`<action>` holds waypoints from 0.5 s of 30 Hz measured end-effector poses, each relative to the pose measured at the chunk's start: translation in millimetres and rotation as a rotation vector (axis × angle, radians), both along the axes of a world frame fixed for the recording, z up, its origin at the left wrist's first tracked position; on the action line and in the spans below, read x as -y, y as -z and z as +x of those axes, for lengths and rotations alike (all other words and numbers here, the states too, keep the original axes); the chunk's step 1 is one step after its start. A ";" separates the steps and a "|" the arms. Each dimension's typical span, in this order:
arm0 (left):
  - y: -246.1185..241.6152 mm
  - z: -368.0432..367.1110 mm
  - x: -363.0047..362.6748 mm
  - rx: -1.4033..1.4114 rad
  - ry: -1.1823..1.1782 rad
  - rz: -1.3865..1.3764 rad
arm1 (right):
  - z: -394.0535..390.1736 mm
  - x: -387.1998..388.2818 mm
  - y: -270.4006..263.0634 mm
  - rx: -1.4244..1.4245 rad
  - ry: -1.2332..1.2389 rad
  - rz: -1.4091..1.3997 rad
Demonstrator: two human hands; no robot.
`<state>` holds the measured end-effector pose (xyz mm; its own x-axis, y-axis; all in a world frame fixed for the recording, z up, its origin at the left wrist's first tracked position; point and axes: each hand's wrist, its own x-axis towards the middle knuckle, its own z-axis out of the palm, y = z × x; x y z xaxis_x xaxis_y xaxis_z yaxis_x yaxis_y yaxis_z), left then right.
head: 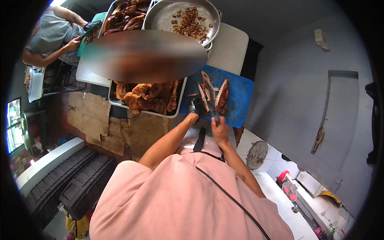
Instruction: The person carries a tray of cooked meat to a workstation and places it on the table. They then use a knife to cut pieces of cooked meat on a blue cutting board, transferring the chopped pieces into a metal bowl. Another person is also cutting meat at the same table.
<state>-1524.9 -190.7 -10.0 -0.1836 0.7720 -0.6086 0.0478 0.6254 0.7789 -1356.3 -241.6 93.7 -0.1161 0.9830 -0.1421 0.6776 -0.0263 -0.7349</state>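
Note:
On a blue cutting board (240,90) lie pieces of roasted, browned meat: a thick piece (222,96) at the right and paler cut strips (204,95) to its left. My right hand (220,130) is bare and closed around the dark handle of a knife (217,119) at the board's near edge. The blade, partly blurred, points away from me toward the meat. In a black glove, my left hand (194,105) is at the board's left side, close beside the strips. Its fingers are hard to make out, so whether they pinch anything cannot be told.
Left of the board stands a metal tray (144,111) of large roasted pieces. Farther back are another meat tray (126,18) and a round metal pan (156,18) holding chopped bits. A person (57,33) works at the far left. A grey wall (294,90) rises at right.

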 end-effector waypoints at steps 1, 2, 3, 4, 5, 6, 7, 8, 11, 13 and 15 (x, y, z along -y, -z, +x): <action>-4.1 0.7 -0.7 0.073 -0.016 0.045 | -4.1 -3.9 17.9 0.096 -0.018 -0.120; -8.4 -1.2 -1.9 0.142 -0.036 0.088 | -5.8 -9.0 32.0 0.233 -0.009 -0.308; -12.4 -1.7 -1.9 0.199 -0.031 0.104 | -7.5 -14.1 43.4 0.168 -0.062 -0.210; -15.3 -7.7 -3.6 -0.130 0.178 0.079 | -9.0 -20.2 50.1 0.150 -0.082 -0.180; -16.7 -7.6 -3.5 -0.067 0.147 0.081 | -7.8 -23.3 51.8 0.150 -0.096 -0.168; -16.6 -7.9 -2.3 -0.031 0.098 0.041 | -6.3 -25.7 48.9 0.146 -0.099 -0.207; -13.7 -9.1 -4.8 0.008 0.063 0.013 | -6.5 -31.7 42.7 0.149 -0.090 -0.246; -10.7 -7.1 0.0 0.164 -0.050 0.089 | -8.9 -39.1 33.6 0.151 -0.078 -0.280; 9.0 -0.8 6.8 0.373 -0.193 0.089 | -15.5 -41.1 -5.9 0.052 -0.050 -0.215; 23.9 1.9 8.8 0.121 -0.134 0.148 | -14.6 -37.2 -30.4 -0.012 -0.019 -0.149; 33.1 1.7 14.2 0.013 -0.091 0.152 | -10.7 -25.9 -41.2 -0.069 0.015 -0.098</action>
<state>-1523.1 -205.0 -43.1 -0.2497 0.8360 -0.4887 -0.0145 0.5014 0.8651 -1367.0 -215.7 134.9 -0.1141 0.9665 -0.2299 0.6243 -0.1103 -0.7734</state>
